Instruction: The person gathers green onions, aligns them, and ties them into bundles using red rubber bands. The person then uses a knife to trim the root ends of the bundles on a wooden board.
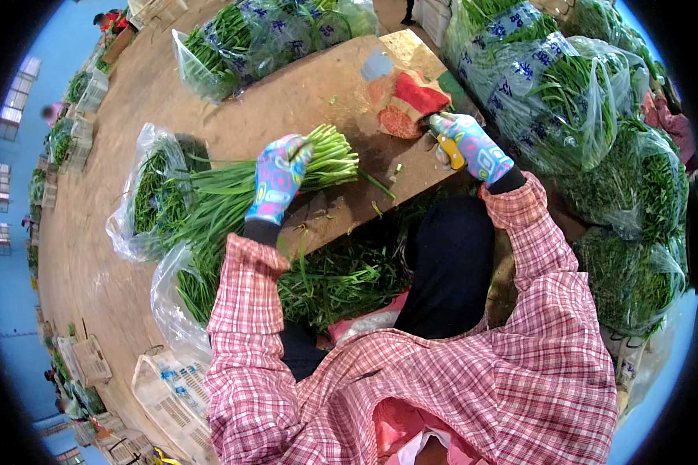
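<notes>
In a patterned glove, my left hand is closed around a bunch of long green leafy vegetables, whose pale cut stems point right over a wooden board. The leaves trail left onto clear plastic bags of greens. My right hand, gloved alike, is at the right of the board and holds a tool with a yellow handle; its blade cannot be made out. Touching or close to its fingertips is a red and tan cloth. Short stem scraps lie on the board.
Large plastic bags of greens are stacked at the right, with another bagged pile beyond the board. Loose greens lie below the board's near edge by my knee. A white plastic crate stands at the lower left. Other people are farther off.
</notes>
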### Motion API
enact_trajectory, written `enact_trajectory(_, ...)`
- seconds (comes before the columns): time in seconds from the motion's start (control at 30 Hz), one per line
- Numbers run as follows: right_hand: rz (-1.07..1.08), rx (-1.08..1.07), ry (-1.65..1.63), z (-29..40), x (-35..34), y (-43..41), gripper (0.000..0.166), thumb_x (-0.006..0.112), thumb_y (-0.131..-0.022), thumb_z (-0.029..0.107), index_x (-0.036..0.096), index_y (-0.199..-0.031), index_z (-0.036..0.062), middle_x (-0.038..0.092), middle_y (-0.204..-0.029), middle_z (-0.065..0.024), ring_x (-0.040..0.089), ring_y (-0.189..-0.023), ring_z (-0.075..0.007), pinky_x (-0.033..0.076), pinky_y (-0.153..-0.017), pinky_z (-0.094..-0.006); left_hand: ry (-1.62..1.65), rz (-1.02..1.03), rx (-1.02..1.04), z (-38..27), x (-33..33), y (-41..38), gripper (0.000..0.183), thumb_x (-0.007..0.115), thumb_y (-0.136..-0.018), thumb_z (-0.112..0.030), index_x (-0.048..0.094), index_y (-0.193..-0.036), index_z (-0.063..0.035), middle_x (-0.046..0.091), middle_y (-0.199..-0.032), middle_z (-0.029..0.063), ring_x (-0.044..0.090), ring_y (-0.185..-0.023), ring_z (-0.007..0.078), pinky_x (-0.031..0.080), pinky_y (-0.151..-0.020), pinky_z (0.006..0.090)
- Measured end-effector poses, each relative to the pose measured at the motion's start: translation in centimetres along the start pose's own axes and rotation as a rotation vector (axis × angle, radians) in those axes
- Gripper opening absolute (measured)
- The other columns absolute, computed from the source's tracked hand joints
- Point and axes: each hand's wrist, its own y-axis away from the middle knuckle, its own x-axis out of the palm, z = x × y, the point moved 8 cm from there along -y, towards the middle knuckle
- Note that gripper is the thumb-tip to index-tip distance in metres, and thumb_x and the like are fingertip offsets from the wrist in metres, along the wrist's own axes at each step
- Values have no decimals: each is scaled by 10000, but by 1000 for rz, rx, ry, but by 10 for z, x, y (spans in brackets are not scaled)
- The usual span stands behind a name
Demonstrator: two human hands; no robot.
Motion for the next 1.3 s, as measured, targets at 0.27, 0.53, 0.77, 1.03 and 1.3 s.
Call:
enact_trajectory(0.27,17,-384,915,-24,12,-28,489,604,-883,214,488,-1314,15,667,-898,-61,593,-696,-149,491,-643,-310,-214,235,-154,4,18,-42,216,687,-807,-251,678,-930,-74,650,-954,144,627,-917,302,488,-799,384)
enact_trajectory(0.53,268,-308,928,-36,88,-29,391,535,-887,272,505,-1152,-14,639,-842,-238,634,-798,-404,515,-680,-444,-72,-3,-2,13,24,-29,148,693,-778,-108,638,-903,-51,613,-1025,120,601,-972,289,472,-867,362)
enact_trajectory(0.77,249,-274,960,-44,95,-31,353,564,-872,255,531,-1111,-3,647,-787,-209,650,-740,-372,512,-637,-445,-108,-18,84,12,31,-24,227,727,-747,-125,645,-944,-46,616,-1052,132,590,-1014,299,459,-892,366)
enact_trajectory(1.03,53,81,-65,-41,23,-26,179,560,-936,229,572,-969,53,580,-733,-23,536,-538,-105,438,-462,-270,-741,163,200,-29,0,27,988,812,-590,-475,383,-1383,-71,510,-1265,112,487,-1166,319,350,-1017,410)
enact_trajectory(1.3,1,-51,140,-13,-6,-22,173,554,-947,245,566,-963,73,549,-696,-14,529,-514,-106,421,-452,-250,377,832,-193,3,-29,-1,821,789,-661,-169,431,-1387,-36,613,-1247,72,555,-1109,139,407,-995,306)
